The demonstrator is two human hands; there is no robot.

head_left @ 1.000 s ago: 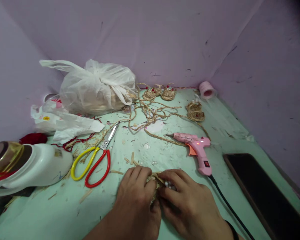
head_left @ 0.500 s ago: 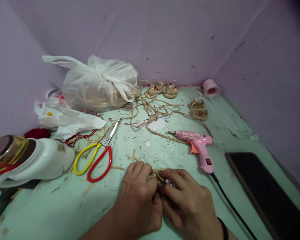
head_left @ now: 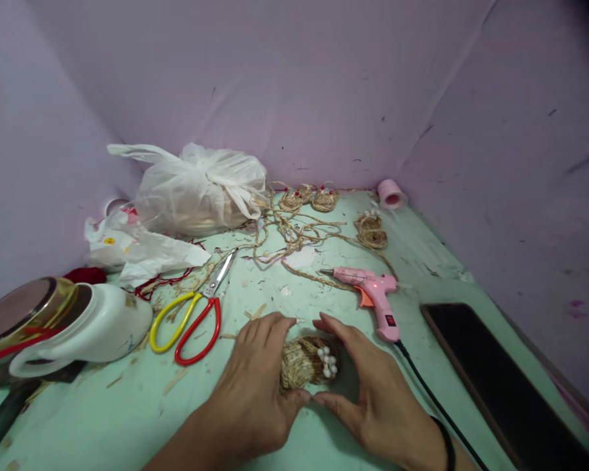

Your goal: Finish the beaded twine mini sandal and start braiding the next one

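We take the pink glue gun as our marker. The small jute bundle lies on the green table just nearer to us than the gun and a little to its left, well short of the gun's black cord. We read its long axis as running roughly left to right, about level with the table's near edge. A cluster of white beads sits at the end that points toward the gun's handle. The left hand is on the side away from the gun, unclenched and curved, with its fingers arched over the far side of the bundle and its thumb tucked under the near side. It looks to us to be touching or all but touching the fibres. The right hand mirrors it on the gun's side, also spread and curved and gripping nothing, with a clear gap of bare table between its palm and the beads. The two thumbs nearly meet on the near side of the bundle and the forefingers close in on the far side, so the hands ring the bundle rather than clamp it. We judge the left hand to be the nearer one. The scissors lie well apart, farther to the left of the gun than the bundle.
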